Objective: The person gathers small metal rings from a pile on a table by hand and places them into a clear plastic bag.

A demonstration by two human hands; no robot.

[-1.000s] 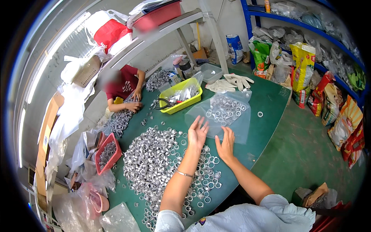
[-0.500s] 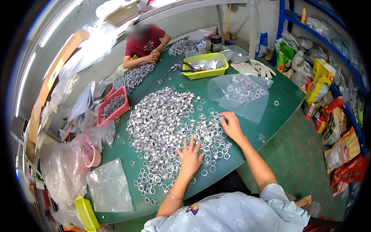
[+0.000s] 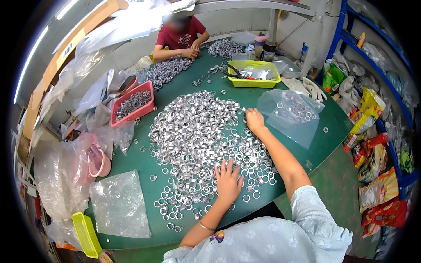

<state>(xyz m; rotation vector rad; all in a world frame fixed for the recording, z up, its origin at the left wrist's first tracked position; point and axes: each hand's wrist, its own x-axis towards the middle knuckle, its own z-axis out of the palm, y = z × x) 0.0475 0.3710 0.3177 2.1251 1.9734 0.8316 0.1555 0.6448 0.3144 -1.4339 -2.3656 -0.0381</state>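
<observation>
Head view: both hands (image 3: 228,182) (image 3: 254,119) on ring pile (image 3: 193,131), clear bag (image 3: 291,115) alongside.

A: Where does the view look from?
B: From the head, tilted down over the green worktop (image 3: 175,236), close above it.
A: Facing?
B: Toward twelve o'clock; shelves (image 3: 394,79) at three.

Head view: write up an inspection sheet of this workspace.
Surface: green table, mostly covered.
Job's things: big heap of silver metal rings; clear bag holding some rings.
Clutter: red tray of rings, yellow tray, white gloves, empty plastic bags.
Hands: left hand flat on rings, fingers spread; right hand at the heap's edge beside the bag.
Cables: nothing seen.
Surroundings: a co-worker at the far end; blue shelves with packets.
</observation>
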